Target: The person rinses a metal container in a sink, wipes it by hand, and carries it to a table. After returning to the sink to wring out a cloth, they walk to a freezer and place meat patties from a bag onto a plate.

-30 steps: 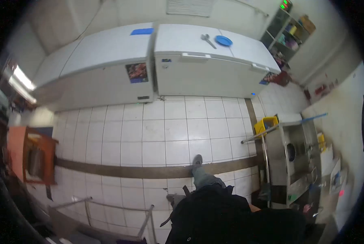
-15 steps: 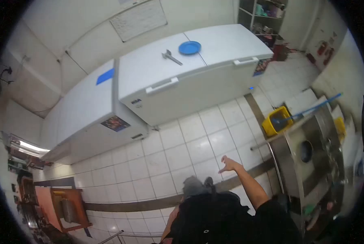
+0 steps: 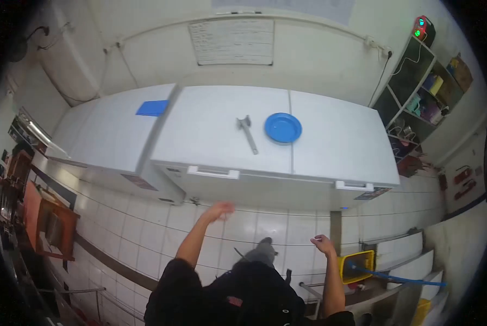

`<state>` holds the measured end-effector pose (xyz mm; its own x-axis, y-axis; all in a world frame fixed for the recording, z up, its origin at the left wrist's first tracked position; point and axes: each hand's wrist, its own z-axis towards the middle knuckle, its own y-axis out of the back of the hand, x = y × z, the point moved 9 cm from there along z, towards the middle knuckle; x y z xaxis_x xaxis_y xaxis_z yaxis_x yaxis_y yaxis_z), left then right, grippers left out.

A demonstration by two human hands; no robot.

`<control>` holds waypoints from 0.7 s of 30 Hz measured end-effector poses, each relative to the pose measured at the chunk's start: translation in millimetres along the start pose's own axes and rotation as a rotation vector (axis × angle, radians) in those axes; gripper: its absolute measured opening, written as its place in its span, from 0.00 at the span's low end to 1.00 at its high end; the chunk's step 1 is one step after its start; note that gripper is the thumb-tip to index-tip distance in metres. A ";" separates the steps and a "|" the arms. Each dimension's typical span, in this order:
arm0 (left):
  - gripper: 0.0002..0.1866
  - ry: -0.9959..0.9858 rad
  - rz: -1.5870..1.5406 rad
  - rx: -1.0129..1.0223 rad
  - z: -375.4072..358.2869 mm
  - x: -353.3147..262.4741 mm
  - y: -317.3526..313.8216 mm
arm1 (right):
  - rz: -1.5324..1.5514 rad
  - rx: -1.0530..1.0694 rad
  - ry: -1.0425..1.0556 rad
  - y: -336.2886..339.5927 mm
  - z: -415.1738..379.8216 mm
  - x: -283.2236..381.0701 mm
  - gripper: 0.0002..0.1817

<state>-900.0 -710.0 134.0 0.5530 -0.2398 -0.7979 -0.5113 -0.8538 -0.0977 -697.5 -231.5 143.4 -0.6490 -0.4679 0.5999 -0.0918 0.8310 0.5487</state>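
Observation:
My left hand (image 3: 219, 211) is in the air over the tiled floor, in front of the white chest freezer (image 3: 254, 193); motion blurs its fingers. My right hand (image 3: 323, 244) hangs lower, right of my body, near the yellow bucket (image 3: 357, 267), fingers partly curled, contents hard to tell. On the freezer lid lie a grey metal tool (image 3: 248, 134) and, to its right, a round blue plate (image 3: 283, 128). Neither hand touches them. A blue sheet (image 3: 153, 108) lies on the second freezer (image 3: 108, 127) at the left.
A blue pole (image 3: 398, 278) leans out of the bucket. Steel sink edges (image 3: 387, 304) stand at the lower right. A shelf rack (image 3: 417, 103) is at the back right, a whiteboard (image 3: 231, 42) on the wall. An orange cabinet (image 3: 50, 223) and metal rail (image 3: 75, 291) are at the left.
The view has turned and come closer to the freezers. My left hand has risen into view in front of them. My right hand now appears lower and further right, beside the bucket.

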 end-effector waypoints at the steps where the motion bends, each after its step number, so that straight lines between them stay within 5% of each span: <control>1: 0.29 -0.032 -0.066 0.041 40.8 -57.8 -33.8 | -0.006 0.006 -0.008 26.5 19.5 -7.5 0.33; 3: 0.33 -0.115 -0.352 0.000 138.8 -139.0 -74.3 | -0.004 -0.167 0.082 84.7 53.6 2.6 0.34; 5: 0.32 0.014 -0.672 -0.036 234.1 -173.1 -102.1 | -0.004 -0.248 0.183 124.2 92.8 -8.1 0.36; 7: 0.29 -0.031 -0.792 -0.318 271.3 -206.6 -117.7 | -0.070 -0.374 0.255 157.9 135.1 -3.1 0.36; 10: 0.28 0.004 -1.097 -0.501 329.4 -201.5 -138.0 | -0.301 -0.462 0.382 192.6 158.9 52.9 0.39; 12: 0.25 -0.091 -1.075 -0.438 360.7 -200.8 -137.4 | -0.523 -0.486 0.552 206.9 189.4 68.7 0.40; 16: 0.18 -0.513 -1.041 -0.659 377.9 -221.0 -86.5 | -0.613 -0.315 0.539 205.2 241.1 55.0 0.25; 20: 0.18 -0.403 -0.682 -1.041 318.2 -214.8 -42.8 | -0.670 -0.042 0.415 204.2 266.7 51.0 0.17; 21: 0.23 -0.286 -0.673 -0.975 312.0 -204.9 -40.8 | -0.822 0.051 0.430 195.5 277.9 43.6 0.18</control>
<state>-1197.7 -481.9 115.9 0.2899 0.3894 -0.8742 0.5978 -0.7871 -0.1524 -953.6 -5.8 115.0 -0.0302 -0.9786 0.2036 -0.4380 0.1961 0.8773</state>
